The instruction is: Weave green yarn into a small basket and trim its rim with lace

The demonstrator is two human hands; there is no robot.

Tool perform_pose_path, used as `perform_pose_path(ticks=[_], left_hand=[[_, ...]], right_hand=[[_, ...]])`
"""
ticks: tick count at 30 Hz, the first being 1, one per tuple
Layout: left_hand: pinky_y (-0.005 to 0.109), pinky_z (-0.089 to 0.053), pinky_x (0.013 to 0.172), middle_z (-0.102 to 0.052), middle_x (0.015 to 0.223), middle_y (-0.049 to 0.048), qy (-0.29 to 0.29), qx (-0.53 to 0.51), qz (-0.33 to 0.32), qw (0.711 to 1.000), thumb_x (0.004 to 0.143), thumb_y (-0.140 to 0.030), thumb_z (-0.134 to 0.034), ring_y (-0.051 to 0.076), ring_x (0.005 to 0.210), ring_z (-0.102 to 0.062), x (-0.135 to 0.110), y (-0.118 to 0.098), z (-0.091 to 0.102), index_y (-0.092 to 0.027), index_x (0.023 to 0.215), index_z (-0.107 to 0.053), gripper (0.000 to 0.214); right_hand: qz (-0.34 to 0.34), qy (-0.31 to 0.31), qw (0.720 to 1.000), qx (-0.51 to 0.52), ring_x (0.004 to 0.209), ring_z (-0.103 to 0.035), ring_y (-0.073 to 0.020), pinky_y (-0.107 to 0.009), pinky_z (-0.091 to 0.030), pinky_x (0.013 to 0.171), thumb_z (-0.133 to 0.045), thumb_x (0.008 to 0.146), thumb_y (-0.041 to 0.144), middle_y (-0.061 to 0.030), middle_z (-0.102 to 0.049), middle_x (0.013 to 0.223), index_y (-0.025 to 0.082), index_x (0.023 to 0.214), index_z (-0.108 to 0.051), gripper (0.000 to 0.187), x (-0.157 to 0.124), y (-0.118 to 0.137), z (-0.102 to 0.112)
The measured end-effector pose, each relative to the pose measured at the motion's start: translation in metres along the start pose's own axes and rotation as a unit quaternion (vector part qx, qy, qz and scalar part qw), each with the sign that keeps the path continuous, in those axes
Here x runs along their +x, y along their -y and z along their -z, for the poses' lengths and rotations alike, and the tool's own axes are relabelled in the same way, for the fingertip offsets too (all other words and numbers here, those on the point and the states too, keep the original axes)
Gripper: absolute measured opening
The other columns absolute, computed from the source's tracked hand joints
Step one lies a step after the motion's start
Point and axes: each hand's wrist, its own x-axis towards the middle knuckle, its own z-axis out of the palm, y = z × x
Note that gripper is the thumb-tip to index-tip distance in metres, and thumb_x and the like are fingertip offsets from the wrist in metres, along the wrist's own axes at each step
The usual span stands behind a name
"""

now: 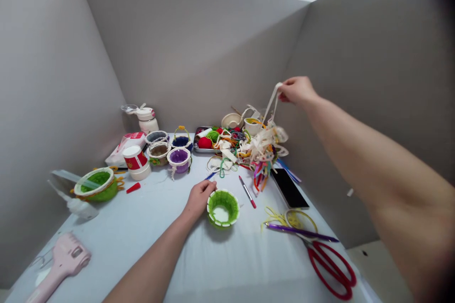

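A small green yarn basket [223,195] with a white notched rim stands upright on the table. My left hand [199,201] is closed against its left side, thumb near the rim; the far fingers are hidden. Raised at the right, my right hand [295,91] pinches a white ribbon [272,102]. That strip hangs down to a loose tangle of white and coloured ribbons [266,147], blurred in part. A white pen with red ends [247,192] lies right of the basket, and a blue pen [211,176] shows beyond my left hand.
Red-handled scissors [332,267], a purple pen [302,232] and a phone [289,188] lie at right. A metal tray [195,147] holds yarn at the back. Finished-looking baskets [178,160] stand left of it. At left are a pink glue gun [67,258] and a green basket [101,193]. Grey partitions [199,47] enclose the table.
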Motion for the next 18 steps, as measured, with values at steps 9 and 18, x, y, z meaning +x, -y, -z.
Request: perform_pose_path(ticks=[9,18], left_hand=[[0.024,-0.037,0.058,-0.059,0.062,0.0002,0.001,-0.007,-0.004,1.000,0.080,-0.054,-0.057,0.014,0.059,-0.049,-0.003,-0.004,0.002,-0.015,0.069,-0.062,0.041],[0.024,-0.036,0.057,-0.057,0.061,-0.0006,-0.004,-0.004,-0.008,1.000,0.080,-0.052,-0.056,0.013,0.057,-0.047,-0.004,-0.002,0.003,-0.015,0.067,-0.061,0.040]], right_hand=[[0.030,-0.025,0.987,0.157,0.062,-0.057,-0.0018,-0.023,-0.052,0.071,-0.048,0.095,0.009,-0.0114,-0.063,0.090,0.000,0.107,-0.054,0.016,0.019,0.042,-0.004],[0.010,0.271,0.959,-0.081,0.074,-0.070,-0.0190,-0.032,-0.058,0.071,-0.072,0.077,0.016,-0.0114,-0.073,0.099,0.016,0.117,-0.063,0.041,-0.010,-0.016,-0.046]])
